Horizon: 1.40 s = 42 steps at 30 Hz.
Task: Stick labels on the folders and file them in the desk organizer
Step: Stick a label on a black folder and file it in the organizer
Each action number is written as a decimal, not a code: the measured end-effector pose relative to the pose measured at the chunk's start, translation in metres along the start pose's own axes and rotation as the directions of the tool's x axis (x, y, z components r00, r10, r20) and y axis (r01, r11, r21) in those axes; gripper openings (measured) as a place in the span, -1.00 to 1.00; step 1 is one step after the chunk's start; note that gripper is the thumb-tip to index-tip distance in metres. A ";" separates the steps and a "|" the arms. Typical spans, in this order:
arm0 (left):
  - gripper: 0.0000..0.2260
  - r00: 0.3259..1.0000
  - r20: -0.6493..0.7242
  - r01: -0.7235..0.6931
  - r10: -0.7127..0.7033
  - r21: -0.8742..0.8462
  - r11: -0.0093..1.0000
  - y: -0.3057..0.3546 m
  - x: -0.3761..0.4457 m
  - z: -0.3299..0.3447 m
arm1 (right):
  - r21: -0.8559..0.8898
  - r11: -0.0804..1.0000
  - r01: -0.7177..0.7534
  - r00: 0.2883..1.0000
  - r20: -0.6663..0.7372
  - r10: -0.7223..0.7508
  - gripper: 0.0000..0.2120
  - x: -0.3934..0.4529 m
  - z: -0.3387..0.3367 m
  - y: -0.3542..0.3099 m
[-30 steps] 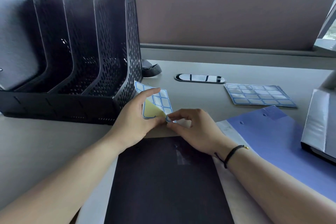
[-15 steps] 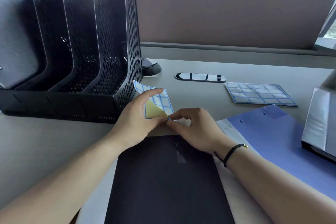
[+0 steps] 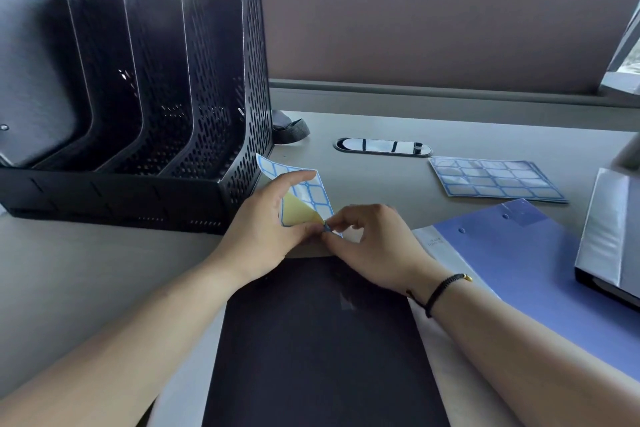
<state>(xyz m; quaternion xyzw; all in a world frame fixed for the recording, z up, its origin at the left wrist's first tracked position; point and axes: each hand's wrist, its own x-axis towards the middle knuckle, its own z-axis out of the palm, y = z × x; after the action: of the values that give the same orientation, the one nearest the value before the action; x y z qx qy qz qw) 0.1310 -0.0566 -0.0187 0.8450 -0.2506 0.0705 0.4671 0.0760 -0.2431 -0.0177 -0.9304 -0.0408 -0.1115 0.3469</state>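
Note:
My left hand (image 3: 263,222) holds a sheet of blue-bordered labels (image 3: 310,194), bent so its yellow backing shows. My right hand (image 3: 374,246) pinches a small label at the sheet's lower corner, thumb and forefinger tips together. Both hands hover over the far edge of a black folder (image 3: 318,350) lying flat in front of me. A blue folder (image 3: 540,274) lies to the right, over a white one (image 3: 450,357). The black mesh desk organizer (image 3: 221,97) stands at the left with several upright slots; a dark folder (image 3: 31,80) leans in its leftmost slot.
A second label sheet (image 3: 495,182) lies flat on the desk at the right. A silver-grey binder (image 3: 613,239) sits at the right edge. An oval cable grommet (image 3: 382,146) is set in the desk, and a brown partition (image 3: 415,17) runs behind it.
My right hand's fingers have lifted slightly while pinching at the sheet's corner. The left hand and sheet stay nearly in place.

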 end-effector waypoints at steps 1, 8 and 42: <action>-0.39 1.000 -0.001 0.001 -0.002 -0.003 1.000 0.000 0.000 0.000 | 0.009 1.000 -0.003 1.000 0.000 0.003 -0.87 0.000 0.000 0.000; -0.39 1.000 0.027 0.006 -0.005 -0.020 1.000 0.000 0.000 0.001 | 0.043 0.999 -0.029 1.000 0.013 0.029 -0.87 0.003 -0.001 0.001; -0.77 0.996 0.033 0.074 -0.083 0.214 0.974 0.010 -0.005 0.002 | 0.080 0.984 -0.158 0.975 -0.144 0.168 -0.88 0.011 -0.006 0.004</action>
<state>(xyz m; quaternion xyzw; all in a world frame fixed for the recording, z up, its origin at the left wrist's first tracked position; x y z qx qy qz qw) 0.1220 -0.0606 -0.0141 0.9006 -0.2180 0.0607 0.3712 0.0866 -0.2500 -0.0128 -0.9073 0.0580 -0.1508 0.3882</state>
